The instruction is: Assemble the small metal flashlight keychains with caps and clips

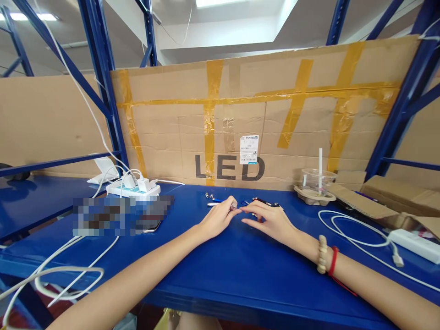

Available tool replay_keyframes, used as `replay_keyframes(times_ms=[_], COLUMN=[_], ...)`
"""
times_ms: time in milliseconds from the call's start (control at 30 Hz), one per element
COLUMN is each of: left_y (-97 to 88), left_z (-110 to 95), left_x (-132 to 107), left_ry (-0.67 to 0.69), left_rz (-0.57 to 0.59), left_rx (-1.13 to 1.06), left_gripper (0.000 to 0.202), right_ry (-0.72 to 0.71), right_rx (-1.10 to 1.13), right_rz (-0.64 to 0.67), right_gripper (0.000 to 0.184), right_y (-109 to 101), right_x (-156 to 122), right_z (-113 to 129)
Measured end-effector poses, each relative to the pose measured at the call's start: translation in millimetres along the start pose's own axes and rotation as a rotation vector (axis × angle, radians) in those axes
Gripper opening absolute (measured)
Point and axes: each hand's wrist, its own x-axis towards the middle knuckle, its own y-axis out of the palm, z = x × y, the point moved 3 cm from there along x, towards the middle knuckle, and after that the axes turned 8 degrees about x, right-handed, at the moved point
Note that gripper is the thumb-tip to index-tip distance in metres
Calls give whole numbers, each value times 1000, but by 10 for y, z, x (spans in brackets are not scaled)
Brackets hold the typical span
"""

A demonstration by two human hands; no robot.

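My left hand (219, 216) is over the middle of the blue tabletop, its fingers curled in and the thumb pressed towards them. Whatever it holds is too small or hidden to name. Just to the right, my right hand (270, 219) has its fingers stretched and apart, their tips close to the left hand's thumb. Behind the left hand lie a silver pen-like piece (213, 204), a blue piece (217, 200) and small shiny metal bits (208, 196). A dark slim item (264, 201) lies behind the right hand, partly hidden by it.
At the left, a white power strip (133, 189) with plugged-in chargers trails white cables. Phone-like items (153, 215) there are blurred out. On the right are a clear cup (314, 181) with a straw, a coiled white cable (354, 233), a white adapter (415, 245) and an open cardboard box (395, 192).
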Motion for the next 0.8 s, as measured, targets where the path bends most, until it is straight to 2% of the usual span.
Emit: replay_keyframes(times_ms=[233, 467, 667, 800], left_y=[-38, 33, 55, 76], left_z=[-44, -158, -121, -119], left_x=[-11, -43, -47, -47], left_ry=[-43, 28, -28, -19], left_rz=[-14, 32, 39, 91], left_rx=[0, -29, -5, -31], left_gripper=[14, 15, 14, 14], right_ry=[16, -1, 23, 33], right_rx=[79, 116, 140, 146], right_rz=[-42, -43, -15, 3], right_gripper=[24, 20, 19, 20], right_y=[2, -2, -4, 3], right_x=[-5, 10, 28, 28], right_z=[-28, 23, 60, 63])
